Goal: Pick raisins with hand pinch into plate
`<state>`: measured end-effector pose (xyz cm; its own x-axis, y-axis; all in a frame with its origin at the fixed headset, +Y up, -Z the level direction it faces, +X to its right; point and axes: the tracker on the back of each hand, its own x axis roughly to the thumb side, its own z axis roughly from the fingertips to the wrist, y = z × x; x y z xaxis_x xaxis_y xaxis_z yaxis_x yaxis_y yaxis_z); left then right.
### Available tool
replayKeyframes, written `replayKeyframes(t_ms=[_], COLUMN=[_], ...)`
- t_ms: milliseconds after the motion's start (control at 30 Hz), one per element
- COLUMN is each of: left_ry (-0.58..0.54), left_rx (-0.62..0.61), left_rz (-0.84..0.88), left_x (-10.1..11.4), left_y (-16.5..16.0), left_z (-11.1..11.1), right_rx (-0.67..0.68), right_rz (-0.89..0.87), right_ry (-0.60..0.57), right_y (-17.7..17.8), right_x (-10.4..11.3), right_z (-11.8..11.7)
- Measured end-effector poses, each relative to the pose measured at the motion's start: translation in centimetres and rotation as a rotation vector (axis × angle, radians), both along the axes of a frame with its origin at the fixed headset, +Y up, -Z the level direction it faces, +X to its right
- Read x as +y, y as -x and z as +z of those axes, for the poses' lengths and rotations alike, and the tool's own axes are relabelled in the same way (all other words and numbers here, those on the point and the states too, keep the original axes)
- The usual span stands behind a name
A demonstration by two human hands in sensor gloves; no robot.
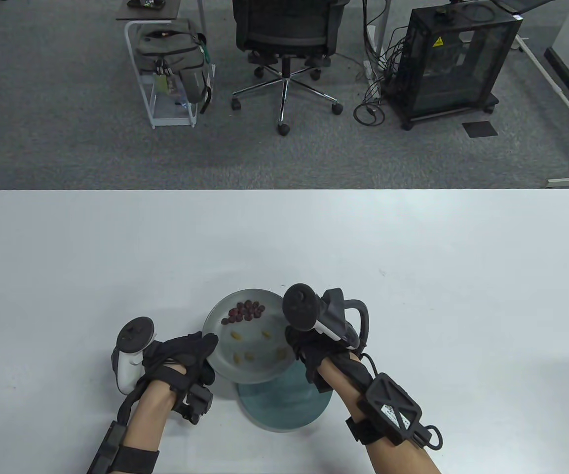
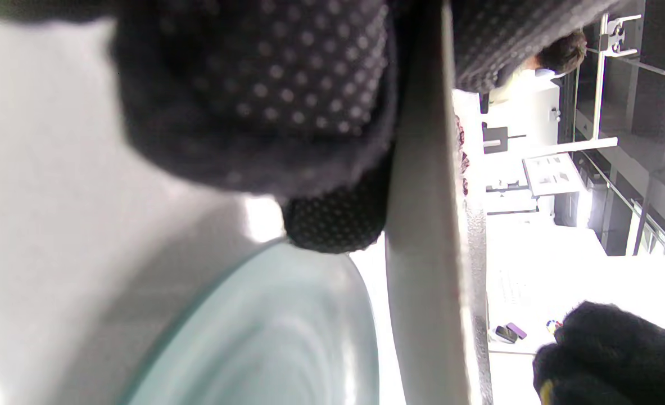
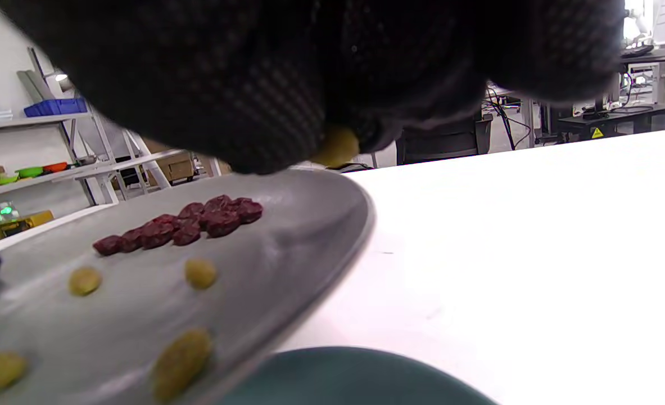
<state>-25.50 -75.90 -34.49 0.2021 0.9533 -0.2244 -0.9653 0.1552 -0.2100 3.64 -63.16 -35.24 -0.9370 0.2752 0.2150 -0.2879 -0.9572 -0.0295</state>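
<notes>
A grey plate carries a cluster of dark red raisins and several yellow raisins. My left hand grips the plate's left rim, and the plate looks raised and tilted over a teal plate. My right hand is over the grey plate's right rim. In the right wrist view it pinches a yellow raisin just above the grey plate. In the left wrist view my gloved fingers hold the plate rim edge-on.
The white table stretches far and to both sides. The teal plate lies near the front edge, partly under the grey plate. An office chair, a rack and a black cabinet stand beyond the table.
</notes>
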Motion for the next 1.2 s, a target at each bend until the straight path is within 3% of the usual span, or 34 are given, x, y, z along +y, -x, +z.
replayKeyframes(t_ms=[367, 600, 1200], left_ry=[-0.024, -0.019, -0.029], left_rx=[0.176, 0.218, 0.266], left_rz=[0.002, 0.031, 0.026], left_x=[0.3, 0.2, 0.4], left_y=[2.7, 3.6, 3.8], left_z=[0.0, 0.0, 0.2], right_rx=[-0.055, -0.055, -0.04], right_rz=[-0.007, 0.088, 0.316], right_ry=[0.094, 0.135, 0.052], right_y=[-1.4, -0.6, 2.7], right_x=[-3.8, -6.7, -8.9], right_z=[-0.1, -0.6, -0.1])
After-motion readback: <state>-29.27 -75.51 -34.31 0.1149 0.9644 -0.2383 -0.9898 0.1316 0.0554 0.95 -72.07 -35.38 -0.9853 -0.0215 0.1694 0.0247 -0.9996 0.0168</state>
